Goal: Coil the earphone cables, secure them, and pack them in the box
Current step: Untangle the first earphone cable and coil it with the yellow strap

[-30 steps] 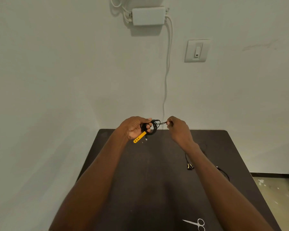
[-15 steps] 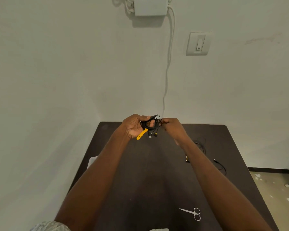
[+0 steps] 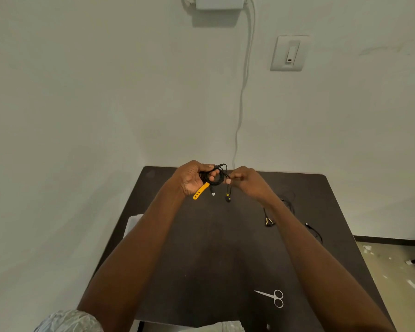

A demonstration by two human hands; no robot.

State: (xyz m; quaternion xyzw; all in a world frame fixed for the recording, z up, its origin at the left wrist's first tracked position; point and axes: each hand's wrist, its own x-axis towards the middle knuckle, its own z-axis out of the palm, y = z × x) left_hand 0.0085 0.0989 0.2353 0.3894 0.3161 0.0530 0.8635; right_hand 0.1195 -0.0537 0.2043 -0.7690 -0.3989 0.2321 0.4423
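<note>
Pale room, dark table

Plain pale-green plaster wall (image 3: 82,92); white rocker light switch (image 3: 290,53) at one o'clock above matte black rectangular table (image 3: 201,248)

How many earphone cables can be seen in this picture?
2. One coiled cable is held in both hands above the table; another loose cable lies on the table, partly hidden by the right forearm.

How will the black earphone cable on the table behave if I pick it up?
Probably floppy: the second earphone cable lies in loose curves on the table. It looks thin, so likely light. Its ends would likely dangle, as the earbuds do below the coil in the hands.
</note>
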